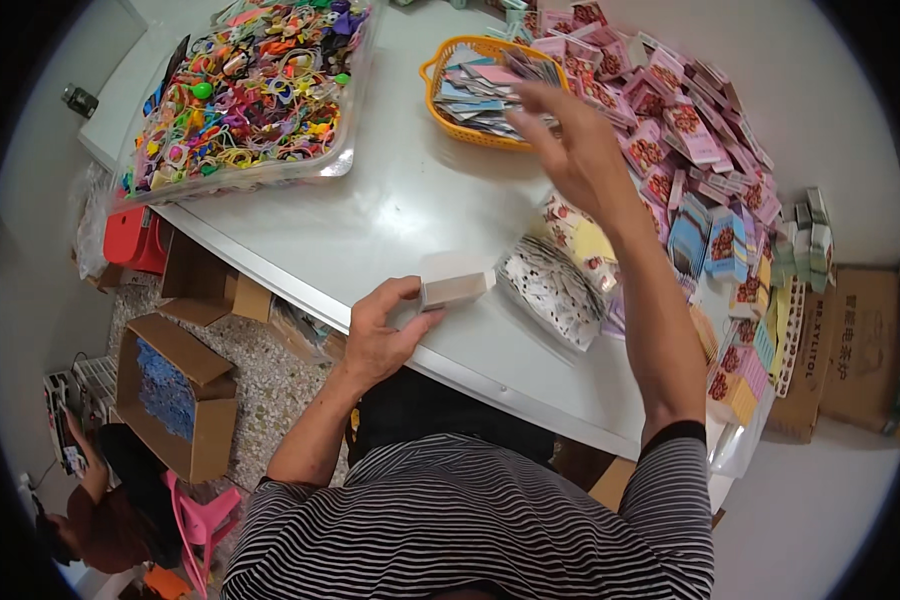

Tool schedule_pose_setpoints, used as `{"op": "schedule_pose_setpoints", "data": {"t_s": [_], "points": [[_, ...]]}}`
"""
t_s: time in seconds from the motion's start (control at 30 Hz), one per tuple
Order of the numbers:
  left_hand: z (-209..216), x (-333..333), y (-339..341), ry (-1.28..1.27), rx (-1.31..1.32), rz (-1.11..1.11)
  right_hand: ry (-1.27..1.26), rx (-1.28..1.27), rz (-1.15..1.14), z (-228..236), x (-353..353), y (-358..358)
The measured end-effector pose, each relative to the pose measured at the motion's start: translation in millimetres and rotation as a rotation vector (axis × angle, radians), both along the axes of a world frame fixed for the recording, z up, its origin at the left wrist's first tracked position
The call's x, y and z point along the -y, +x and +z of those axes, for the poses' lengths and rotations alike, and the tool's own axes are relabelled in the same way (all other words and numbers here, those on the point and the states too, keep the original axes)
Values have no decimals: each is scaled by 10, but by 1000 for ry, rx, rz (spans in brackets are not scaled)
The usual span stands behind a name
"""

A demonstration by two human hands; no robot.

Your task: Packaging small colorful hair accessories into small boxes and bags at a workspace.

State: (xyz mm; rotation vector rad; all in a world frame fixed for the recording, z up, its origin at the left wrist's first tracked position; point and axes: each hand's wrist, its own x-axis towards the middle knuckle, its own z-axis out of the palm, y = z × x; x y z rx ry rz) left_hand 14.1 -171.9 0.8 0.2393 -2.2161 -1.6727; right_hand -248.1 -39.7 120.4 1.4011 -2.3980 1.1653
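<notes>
At the near edge of the table, my left hand (pixel 378 332) holds a small pale box (pixel 457 292) between thumb and fingers, one long side facing up. My right hand (pixel 562 135) is over the right side of an orange plastic basket (pixel 478 137), its thumb and fingers apart and somewhat blurred. Flat cards or packets (pixel 480 90) in grey, pink and blue fill that basket. Nothing clear shows in the right hand's grasp. Below my right forearm lie a clear bag of black-and-white spotted pieces (pixel 555 290) and a bag with a red-and-yellow print (pixel 582 238).
A clear tub (pixel 342 160) heaped with colourful small trinkets stands at the back left. Many pink boxes (pixel 690 135) pile up at the right, beside blue ones (pixel 725 245). Cardboard boxes (pixel 195 375) sit on the floor at left, near a seated person (pixel 120 510) and a pink stool (pixel 205 515).
</notes>
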Motion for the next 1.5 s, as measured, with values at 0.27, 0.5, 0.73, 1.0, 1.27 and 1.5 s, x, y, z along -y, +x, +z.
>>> {"op": "schedule_pose_setpoints", "data": {"t_s": [0.27, 0.5, 0.73, 1.0, 1.27, 1.5], "points": [[-214, 67, -134, 147, 61, 110, 586, -238, -13, -449, 834, -1269], [-186, 112, -132, 77, 17, 119, 761, -286, -159, -301, 887, -1129], [-189, 123, -136, 128, 36, 72, 667, -665, -212, -358, 687, -1132], [-271, 95, -137, 217, 13, 87, -10, -515, -254, -85, 214, -839], [-197, 82, -164, 297, 5, 115, -179, 401, -66, -100, -227, 16], [-270, 56, -189, 291, 10, 129, -187, 377, -80, -183, -523, 210]]}}
